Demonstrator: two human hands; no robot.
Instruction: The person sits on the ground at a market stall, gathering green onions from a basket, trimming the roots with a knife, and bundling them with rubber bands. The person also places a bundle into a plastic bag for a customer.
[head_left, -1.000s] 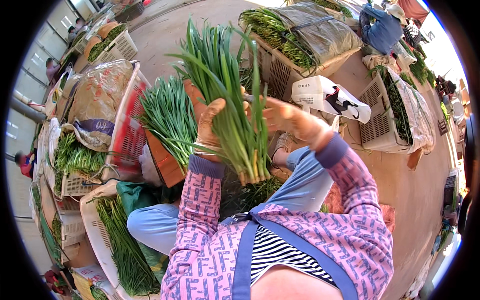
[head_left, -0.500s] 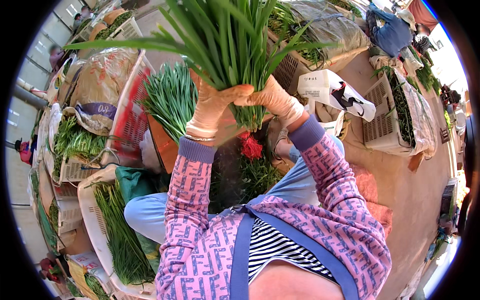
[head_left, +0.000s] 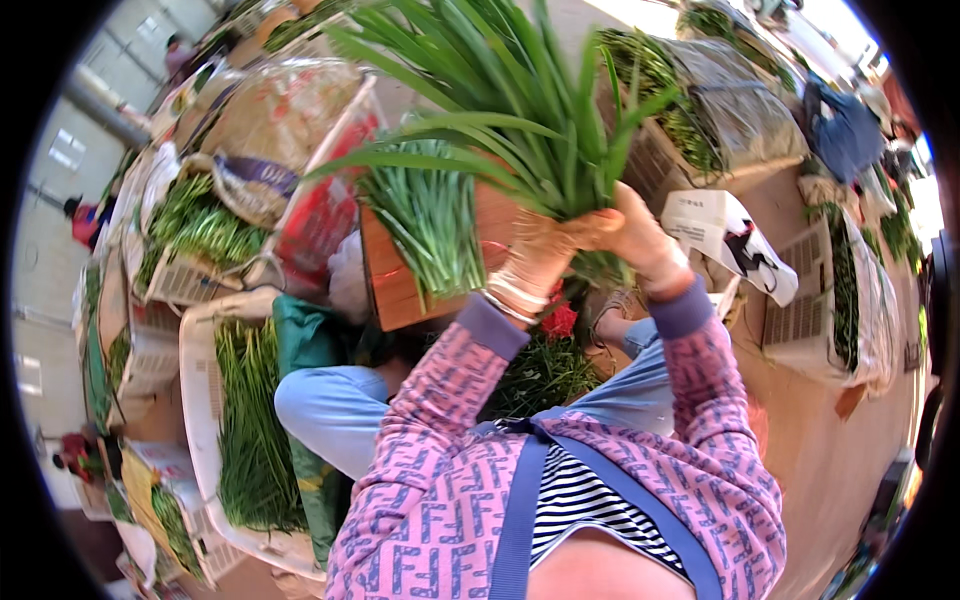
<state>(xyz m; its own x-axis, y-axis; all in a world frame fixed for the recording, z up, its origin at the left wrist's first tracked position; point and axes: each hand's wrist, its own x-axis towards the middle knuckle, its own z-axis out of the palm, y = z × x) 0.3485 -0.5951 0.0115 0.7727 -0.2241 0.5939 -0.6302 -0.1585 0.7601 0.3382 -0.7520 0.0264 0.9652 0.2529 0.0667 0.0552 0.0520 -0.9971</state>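
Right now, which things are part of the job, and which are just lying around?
Part of the job:
left hand, right hand
green bunch they hold
probably the other bunch on the brown board

Seemingly just lying around:
white bag
grey plastic cover

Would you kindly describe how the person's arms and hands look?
Both sleeves are pink with a bluish geometric pattern, ending in plain purple cuffs. Pale bands circle the wrist of the left hand; whether it or the right hand is thinly gloved is unclear.

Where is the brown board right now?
In the head view, the brown board is left of centre, under a lying bunch of green leaves, to the left of the person's left hand.
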